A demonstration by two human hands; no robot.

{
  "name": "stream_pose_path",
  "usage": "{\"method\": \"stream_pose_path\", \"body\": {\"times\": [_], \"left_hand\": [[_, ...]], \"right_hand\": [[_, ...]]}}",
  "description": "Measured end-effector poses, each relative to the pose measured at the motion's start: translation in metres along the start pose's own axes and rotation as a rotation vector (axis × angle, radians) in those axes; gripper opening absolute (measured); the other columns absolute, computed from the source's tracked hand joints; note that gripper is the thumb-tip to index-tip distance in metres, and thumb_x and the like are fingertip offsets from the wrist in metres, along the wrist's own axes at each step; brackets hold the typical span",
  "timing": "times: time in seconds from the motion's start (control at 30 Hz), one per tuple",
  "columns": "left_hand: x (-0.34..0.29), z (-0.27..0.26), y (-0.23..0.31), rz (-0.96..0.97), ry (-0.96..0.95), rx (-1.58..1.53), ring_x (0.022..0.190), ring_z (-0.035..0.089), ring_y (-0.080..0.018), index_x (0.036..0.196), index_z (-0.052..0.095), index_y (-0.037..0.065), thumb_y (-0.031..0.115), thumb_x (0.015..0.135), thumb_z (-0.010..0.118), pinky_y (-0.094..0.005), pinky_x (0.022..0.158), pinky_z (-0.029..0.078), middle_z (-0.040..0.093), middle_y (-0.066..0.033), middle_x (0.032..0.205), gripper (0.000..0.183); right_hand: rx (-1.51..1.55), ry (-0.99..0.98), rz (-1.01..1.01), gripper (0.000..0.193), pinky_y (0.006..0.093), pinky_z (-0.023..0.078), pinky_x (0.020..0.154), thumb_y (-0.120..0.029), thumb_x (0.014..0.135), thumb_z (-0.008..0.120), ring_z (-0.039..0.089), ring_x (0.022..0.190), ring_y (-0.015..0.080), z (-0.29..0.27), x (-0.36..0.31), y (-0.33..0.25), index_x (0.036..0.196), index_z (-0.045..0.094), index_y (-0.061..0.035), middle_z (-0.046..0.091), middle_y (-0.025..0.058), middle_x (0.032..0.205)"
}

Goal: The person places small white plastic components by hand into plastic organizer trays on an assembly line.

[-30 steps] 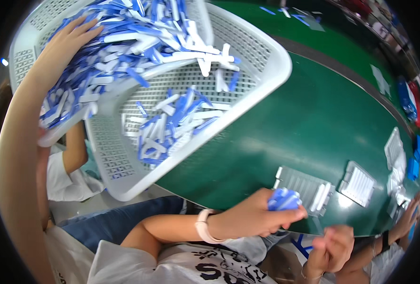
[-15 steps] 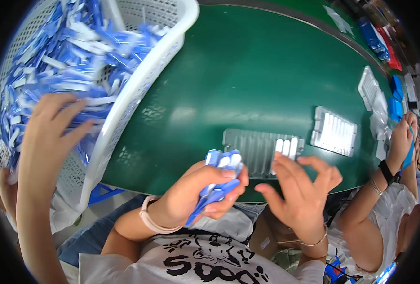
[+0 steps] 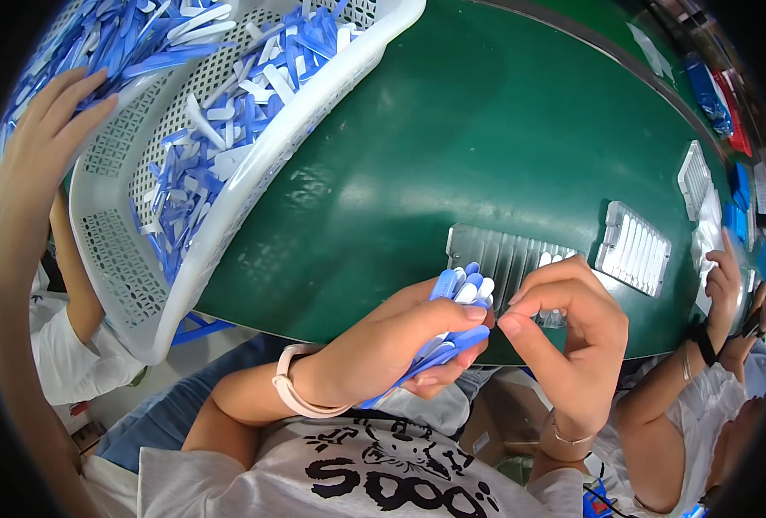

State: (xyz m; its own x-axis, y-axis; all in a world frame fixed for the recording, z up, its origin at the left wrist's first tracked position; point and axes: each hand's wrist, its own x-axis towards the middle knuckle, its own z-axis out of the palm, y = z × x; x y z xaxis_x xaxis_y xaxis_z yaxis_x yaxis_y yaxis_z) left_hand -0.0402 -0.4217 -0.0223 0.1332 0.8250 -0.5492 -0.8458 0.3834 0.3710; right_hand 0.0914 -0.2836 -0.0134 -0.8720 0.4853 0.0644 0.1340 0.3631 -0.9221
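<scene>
My left hand [image 3: 391,341] is closed round a bundle of slim blue and white plastic sticks [image 3: 456,324] with rounded ends, which fan out past the thumb. Close beside the bundle, my right hand [image 3: 564,332] is curled with thumb and index tip pinched. Whether anything is between those fingertips cannot be made out. Behind it lies a clear grooved plastic tray [image 3: 486,246]. Several white pieces sit in the tray's right-hand grooves, partly covered by my right hand, while its left grooves are bare.
A white perforated basket [image 3: 253,177] holding many loose sticks stands at the left. Another person's hand [image 3: 50,129] reaches over a blue and white pile at upper left. A second tray [image 3: 633,250] filled with white pieces lies right. A co-worker's hand [image 3: 724,276] is at the far right.
My right hand has gone from spread fingers over the tray to a pinch near the bundle. The other person's hand at left moved up and away, and fewer sticks show in the basket. The view shifted.
</scene>
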Motion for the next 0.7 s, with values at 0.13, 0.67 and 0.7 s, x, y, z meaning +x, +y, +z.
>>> {"method": "stream_pose_path", "body": {"times": [0.13,0.67,0.7], "left_hand": [[-0.001,0.005,0.001,0.024,0.042,-0.006,0.048,0.037,-0.0064,0.088,0.045,0.006,0.029,0.092,0.050,-0.0217,0.042,0.026,0.044,-0.0015,0.062,0.024],[-0.006,-0.004,0.003,0.029,0.016,0.104,0.045,0.037,-0.0058,0.106,0.049,-0.002,0.014,0.090,0.055,-0.0222,0.038,0.028,0.049,-0.0047,0.067,0.023],[-0.008,-0.008,0.003,0.013,-0.003,0.092,0.046,0.036,-0.0044,0.108,0.049,0.000,0.017,0.092,0.055,-0.0209,0.040,0.028,0.047,-0.0017,0.067,0.024]], "right_hand": [[-0.007,-0.026,-0.039,0.019,0.0283,0.042,0.063,-0.002,0.065,0.077,0.056,0.071,0.0175,0.002,-0.001,-0.002,0.081,0.068,-0.0059,0.063,0.0053,0.083],[0.408,0.179,0.190,0.020,0.0217,0.052,0.055,0.011,0.074,0.068,0.066,0.068,0.0183,-0.024,0.000,0.005,0.087,0.055,0.0039,0.066,0.0194,0.083],[0.330,0.171,0.228,0.019,0.0207,0.051,0.054,0.008,0.074,0.070,0.066,0.068,0.0168,-0.024,0.005,0.005,0.088,0.059,0.0034,0.067,0.0164,0.084]]}}
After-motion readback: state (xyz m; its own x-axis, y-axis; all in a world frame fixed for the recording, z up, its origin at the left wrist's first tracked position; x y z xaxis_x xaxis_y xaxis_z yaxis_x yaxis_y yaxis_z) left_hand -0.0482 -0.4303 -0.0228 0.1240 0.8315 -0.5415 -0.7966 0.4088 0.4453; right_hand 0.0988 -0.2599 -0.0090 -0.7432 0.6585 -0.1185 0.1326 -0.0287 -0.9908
